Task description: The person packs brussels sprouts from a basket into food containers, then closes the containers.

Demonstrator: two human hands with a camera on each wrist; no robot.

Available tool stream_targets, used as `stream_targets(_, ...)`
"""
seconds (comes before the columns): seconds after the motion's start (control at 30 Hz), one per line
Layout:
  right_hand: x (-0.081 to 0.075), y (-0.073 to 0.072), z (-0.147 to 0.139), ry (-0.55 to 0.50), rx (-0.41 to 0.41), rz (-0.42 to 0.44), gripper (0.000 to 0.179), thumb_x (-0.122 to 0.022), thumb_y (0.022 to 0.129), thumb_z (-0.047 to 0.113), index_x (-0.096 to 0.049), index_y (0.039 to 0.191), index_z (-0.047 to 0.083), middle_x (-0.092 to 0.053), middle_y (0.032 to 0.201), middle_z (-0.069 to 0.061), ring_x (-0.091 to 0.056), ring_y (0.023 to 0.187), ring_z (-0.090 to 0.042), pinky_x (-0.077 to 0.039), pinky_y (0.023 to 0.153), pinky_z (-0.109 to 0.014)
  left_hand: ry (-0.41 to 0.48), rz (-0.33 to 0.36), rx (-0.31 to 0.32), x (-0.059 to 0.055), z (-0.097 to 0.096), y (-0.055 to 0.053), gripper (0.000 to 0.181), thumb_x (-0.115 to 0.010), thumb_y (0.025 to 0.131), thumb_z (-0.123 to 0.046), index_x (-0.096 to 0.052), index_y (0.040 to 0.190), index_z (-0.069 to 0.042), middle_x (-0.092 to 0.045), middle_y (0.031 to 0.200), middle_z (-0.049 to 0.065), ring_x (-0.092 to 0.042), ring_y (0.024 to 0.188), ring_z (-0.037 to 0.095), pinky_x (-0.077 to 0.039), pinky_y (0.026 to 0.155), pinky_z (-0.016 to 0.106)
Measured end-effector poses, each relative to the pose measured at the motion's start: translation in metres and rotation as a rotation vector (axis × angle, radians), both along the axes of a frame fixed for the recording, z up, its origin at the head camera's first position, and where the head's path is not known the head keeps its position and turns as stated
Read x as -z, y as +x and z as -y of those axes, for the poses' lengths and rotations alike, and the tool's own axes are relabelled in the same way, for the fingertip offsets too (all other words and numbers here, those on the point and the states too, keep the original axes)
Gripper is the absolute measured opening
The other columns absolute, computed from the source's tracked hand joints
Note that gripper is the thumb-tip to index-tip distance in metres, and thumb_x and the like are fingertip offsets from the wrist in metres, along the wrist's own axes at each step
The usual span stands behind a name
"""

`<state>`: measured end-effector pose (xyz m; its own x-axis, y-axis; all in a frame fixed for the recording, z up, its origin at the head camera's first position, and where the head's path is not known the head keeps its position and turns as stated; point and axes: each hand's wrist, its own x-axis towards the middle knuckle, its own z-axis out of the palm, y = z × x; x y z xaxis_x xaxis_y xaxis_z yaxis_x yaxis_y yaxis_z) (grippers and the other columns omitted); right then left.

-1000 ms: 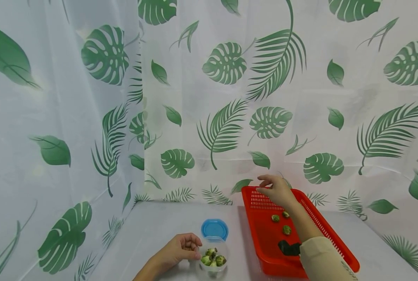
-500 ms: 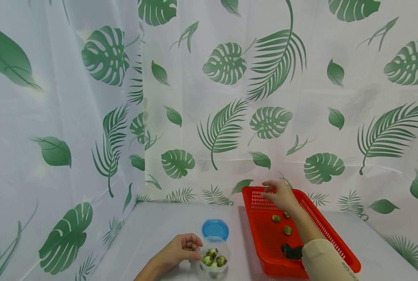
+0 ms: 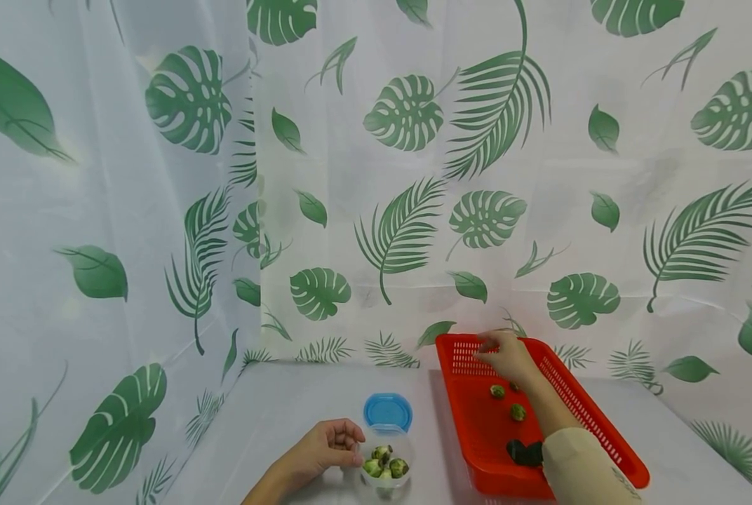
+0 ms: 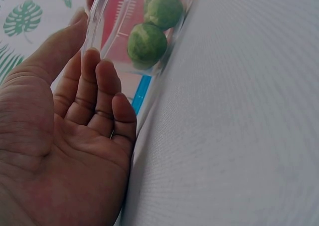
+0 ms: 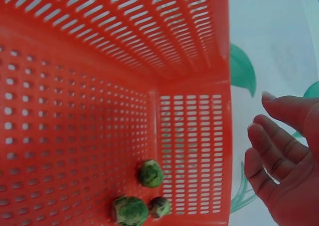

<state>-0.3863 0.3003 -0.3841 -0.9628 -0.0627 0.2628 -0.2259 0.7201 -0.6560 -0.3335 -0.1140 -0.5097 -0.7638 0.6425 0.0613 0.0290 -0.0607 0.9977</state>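
Observation:
At the front of the table, a small clear plastic container (image 3: pixel 385 484) holds several Brussels sprouts (image 3: pixel 382 454). My left hand (image 3: pixel 325 449) is at its left side, thumb and curled fingers pinching the rim; the left wrist view shows two sprouts (image 4: pixel 147 45) through the clear wall. Over the far end of a red plastic basket (image 3: pixel 471 449) hovers my right hand (image 3: pixel 508 358), its fingers loosely bent and holding nothing. Three Brussels sprouts (image 5: pixel 150 174) lie inside the basket, near its end wall in the right wrist view.
A blue lid (image 3: pixel 387 412) lies on the white table (image 3: pixel 287 400) just behind the container. Something black (image 3: pixel 525 452) sits beside the right sleeve (image 3: pixel 584 463), above the basket. A leaf-patterned sheet (image 3: pixel 401 231) hangs behind and at the left.
My right hand has moved slightly down and to the right above the basket's far end, its fingers drawing a little closer together. The left hand and the container have stayed in place.

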Motion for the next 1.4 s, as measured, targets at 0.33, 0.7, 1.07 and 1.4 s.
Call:
stream_targets(0.33,0.011,-0.004,-0.007,0.019,0.048,0.101,0.047,-0.072,0.097,0.012,-0.059,0.141,-0.002,-0.064,0.130,-0.027,-0.062,0.106,-0.036,-0.060,0.085,-0.044,-0.010,-0.001,-0.008,-0.002,0.000,0.000,0.028,-0.076,0.092,-0.005,-0.065,0.116,0.002,-0.066,0.090,-0.005,-0.060,0.080,0.005,-0.052,0.072,0.020)
stream_targets(0.7,0.031,-0.006,-0.018,0.022,0.052,0.174,0.051,-0.073,0.094,0.006,-0.059,0.142,-0.001,-0.064,0.132,-0.028,-0.066,0.107,-0.037,-0.057,0.095,-0.056,-0.014,0.008,-0.014,-0.004,0.001,0.004,0.026,-0.076,0.092,-0.005,-0.065,0.116,0.000,-0.066,0.090,-0.004,-0.060,0.080,0.006,-0.052,0.072,0.020)
stream_targets(1.07,0.037,-0.004,-0.023,-0.003,0.068,0.269,0.052,-0.074,0.093,0.005,-0.060,0.142,0.000,-0.067,0.127,-0.024,-0.068,0.103,-0.036,-0.056,0.096,-0.059,-0.019,0.008,-0.021,-0.003,-0.001,0.003,0.025,-0.076,0.092,-0.004,-0.066,0.114,-0.002,-0.066,0.089,-0.005,-0.059,0.079,0.005,-0.051,0.070,0.020)
stream_targets(1.4,0.039,-0.001,-0.023,0.001,0.076,0.292,0.053,-0.074,0.092,0.005,-0.059,0.142,-0.001,-0.069,0.122,-0.023,-0.069,0.098,-0.032,-0.056,0.095,-0.058,-0.008,0.007,-0.009,-0.003,0.000,0.002,0.024,-0.075,0.092,-0.005,-0.066,0.114,-0.002,-0.066,0.089,-0.005,-0.061,0.079,0.005,-0.052,0.072,0.020)
